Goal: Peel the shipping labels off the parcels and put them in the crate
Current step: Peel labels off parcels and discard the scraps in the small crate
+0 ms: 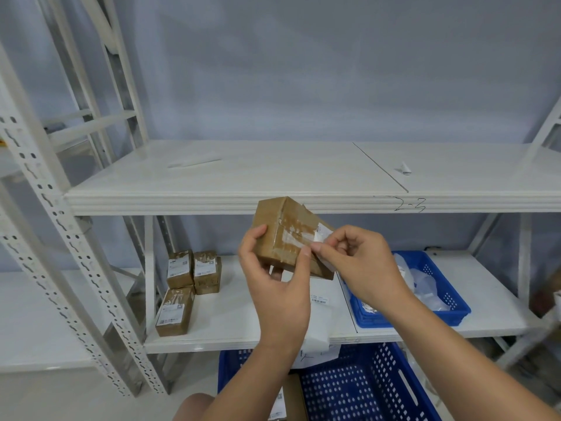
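Observation:
My left hand [274,278] grips a brown cardboard parcel [283,229] in the air in front of the shelf edge, thumb on its near face. My right hand [355,262] pinches the white shipping label [321,235], which is partly lifted off the parcel's taped face. Three more labelled brown parcels [192,273] stand on the lower shelf at the left. A small blue crate [449,294] with white scraps sits on the lower shelf at the right. A large blue crate [364,387] stands on the floor below.
White metal shelving [212,199] surrounds the work area; its perforated upright [54,214] rises at the left. A white paper strip [194,161] and a small white roll [405,168] lie on the upper shelf. A loose label [319,300] lies on the lower shelf.

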